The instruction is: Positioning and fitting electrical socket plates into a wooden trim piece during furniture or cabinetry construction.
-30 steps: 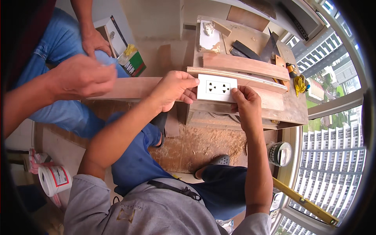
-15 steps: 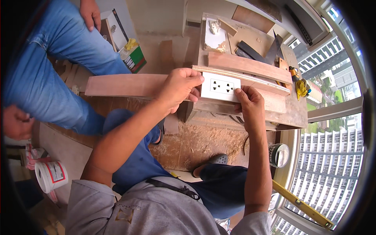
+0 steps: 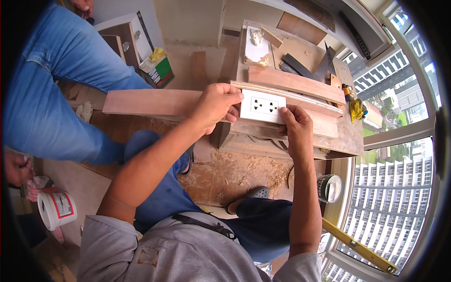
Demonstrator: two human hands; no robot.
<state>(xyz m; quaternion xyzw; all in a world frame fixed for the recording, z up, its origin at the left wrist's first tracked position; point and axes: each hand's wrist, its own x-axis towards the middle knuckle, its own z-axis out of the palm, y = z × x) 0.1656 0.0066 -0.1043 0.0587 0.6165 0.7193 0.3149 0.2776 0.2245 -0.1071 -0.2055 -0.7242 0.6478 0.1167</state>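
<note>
Sawdust covers the floor (image 3: 235,174) beneath a rough wooden bench (image 3: 347,141) by the window. On it, a white socket plate (image 3: 263,106) lies flat on a long wooden board (image 3: 150,102). At the plate's nine o'clock, the left hand (image 3: 217,104) curls closed over its edge and the board, pressing both down. At five o'clock, the right hand (image 3: 295,126) rests with fingers half bent, thumb tip touching the plate's corner, gripping nothing. Stacked wood strips (image 3: 296,82) lie at twelve o'clock, a yellow-handled tool (image 3: 354,107) at three. Another person's blue-jeaned leg (image 3: 51,94) stands well off at nine, a white tub (image 3: 56,209) at seven.
</note>
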